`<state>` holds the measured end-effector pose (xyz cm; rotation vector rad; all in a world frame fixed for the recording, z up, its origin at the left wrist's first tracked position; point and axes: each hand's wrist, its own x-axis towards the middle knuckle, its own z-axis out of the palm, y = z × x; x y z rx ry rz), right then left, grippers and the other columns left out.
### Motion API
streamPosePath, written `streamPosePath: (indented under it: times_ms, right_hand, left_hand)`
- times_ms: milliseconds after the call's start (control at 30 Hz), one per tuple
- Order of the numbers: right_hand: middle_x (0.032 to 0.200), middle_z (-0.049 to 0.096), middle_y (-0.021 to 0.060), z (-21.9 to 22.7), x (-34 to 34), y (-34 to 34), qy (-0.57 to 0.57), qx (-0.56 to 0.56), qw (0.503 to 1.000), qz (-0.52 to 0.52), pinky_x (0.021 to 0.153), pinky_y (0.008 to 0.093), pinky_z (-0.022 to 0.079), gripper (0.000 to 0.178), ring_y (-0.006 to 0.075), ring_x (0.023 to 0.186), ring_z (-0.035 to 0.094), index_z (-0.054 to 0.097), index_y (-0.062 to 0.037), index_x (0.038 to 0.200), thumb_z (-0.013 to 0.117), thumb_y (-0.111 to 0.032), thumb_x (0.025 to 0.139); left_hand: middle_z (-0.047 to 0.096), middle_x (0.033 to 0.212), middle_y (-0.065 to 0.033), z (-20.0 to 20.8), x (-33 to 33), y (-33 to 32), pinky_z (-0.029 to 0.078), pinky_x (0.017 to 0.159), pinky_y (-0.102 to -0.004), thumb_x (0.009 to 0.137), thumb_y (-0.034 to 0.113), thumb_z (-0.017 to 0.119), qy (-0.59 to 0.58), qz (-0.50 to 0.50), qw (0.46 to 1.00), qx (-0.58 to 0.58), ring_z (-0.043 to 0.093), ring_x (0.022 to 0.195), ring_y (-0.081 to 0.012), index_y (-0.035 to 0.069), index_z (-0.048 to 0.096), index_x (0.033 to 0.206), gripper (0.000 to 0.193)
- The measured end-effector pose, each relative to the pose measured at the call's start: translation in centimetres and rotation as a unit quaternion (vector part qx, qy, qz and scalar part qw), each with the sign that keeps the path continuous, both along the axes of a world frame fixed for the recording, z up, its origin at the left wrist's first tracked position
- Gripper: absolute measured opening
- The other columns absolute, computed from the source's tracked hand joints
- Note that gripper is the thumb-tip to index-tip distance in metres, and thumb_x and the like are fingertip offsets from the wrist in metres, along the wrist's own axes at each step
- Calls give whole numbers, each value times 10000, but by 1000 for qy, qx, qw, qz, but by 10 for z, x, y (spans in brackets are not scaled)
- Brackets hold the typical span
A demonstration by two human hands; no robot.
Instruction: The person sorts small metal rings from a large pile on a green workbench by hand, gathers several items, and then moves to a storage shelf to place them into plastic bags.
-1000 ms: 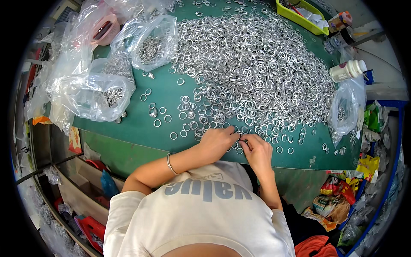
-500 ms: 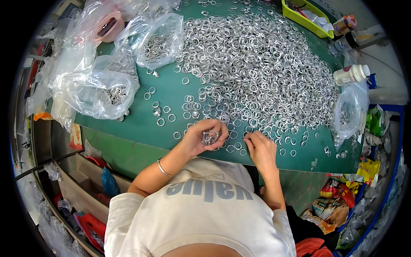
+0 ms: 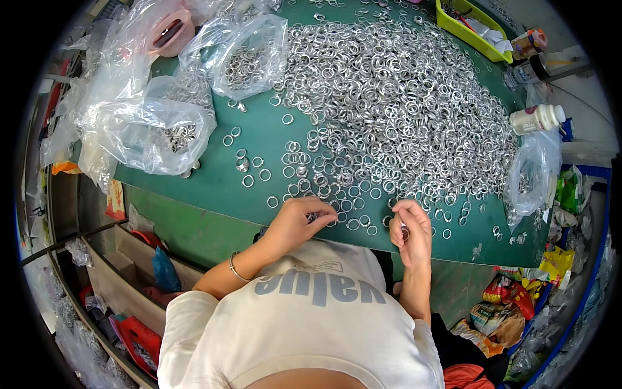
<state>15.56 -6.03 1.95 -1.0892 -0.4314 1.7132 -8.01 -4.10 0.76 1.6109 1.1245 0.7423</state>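
Note:
A large pile of silver-coloured rings [image 3: 402, 97] covers much of the green table, thinning into loose rings at the near edge. My left hand [image 3: 295, 223] is closed there, back upward. Rings [image 3: 314, 215] show in part under its curled fingers; the rest are hidden. To its right, my right hand [image 3: 413, 230] is turned so that its curled fingers show, with a ring [image 3: 405, 229] held in them. Several single rings [image 3: 353, 223] lie on the table between both hands.
Clear plastic bags [image 3: 146, 133] holding rings lie at the left, near a pink basket [image 3: 173, 34]. Along the right are a yellow-green tray [image 3: 476, 35], a white bottle [image 3: 538, 120] and another plastic bag [image 3: 531, 172]. The green table's [image 3: 214, 201] near edge runs before my body.
My left hand has turned over from showing its rings to back upward, and lowered slightly. My right hand has moved a little right and rolled, bringing its fingers and a ring into sight.

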Motion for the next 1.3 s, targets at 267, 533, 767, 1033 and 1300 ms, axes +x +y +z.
streamPosePath:
  times_ms: [267, 533, 767, 1033, 1300]
  right_hand:
    - [552, 402, -5, -2, 2, -4, -94, 24, 995, -19, 356, 184, 226, 142, 44, 434, 329, 547, 15, 937, 475, -98, 890]
    - [513, 365, -81, -10, 35, -6, -453, 66, 880, -129, 432, 195, 200, 128, 17, 466, 276, 619, 8, 814, 599, -116, 839]
    - [463, 359, 44, -5, 28, -4, -669, 120, 733, 29, 409, 284, 293, 126, 137, 404, 339, 627, -51, 828, 688, -75, 721]
    - [472, 416, 75, -14, 34, -4, -656, 130, 743, -38, 415, 296, 311, 118, 161, 402, 371, 617, -7, 807, 685, -57, 724]
    - [504, 445, 83, -7, 53, -12, -697, 67, 711, -56, 427, 295, 328, 127, 153, 430, 397, 639, -8, 809, 695, -56, 706]
  left_hand:
    - [563, 700, -53, 2, 13, -11, 452, 492, -344, 728, 133, 652, 205, -63, 966, 143, 560, 568, -260, 83, 644, 815, 101]
    - [552, 690, -31, 1, 18, -1, 424, 451, -326, 764, 108, 611, 116, -70, 987, 90, 546, 528, -205, 56, 608, 809, 69]
    - [491, 599, -170, -2, 8, 23, 261, 322, -199, 804, 157, 392, -552, -77, 667, -494, 346, 354, -118, -53, 521, 804, 246]
    - [535, 625, -133, 1, 24, 19, 271, 336, -219, 845, 192, 412, -446, -9, 795, -411, 397, 414, -123, -55, 569, 846, 293]
    - [505, 715, -46, 6, 29, 19, 293, 386, -189, 901, 195, 471, -425, 13, 744, -515, 444, 561, -104, -17, 584, 946, 244]
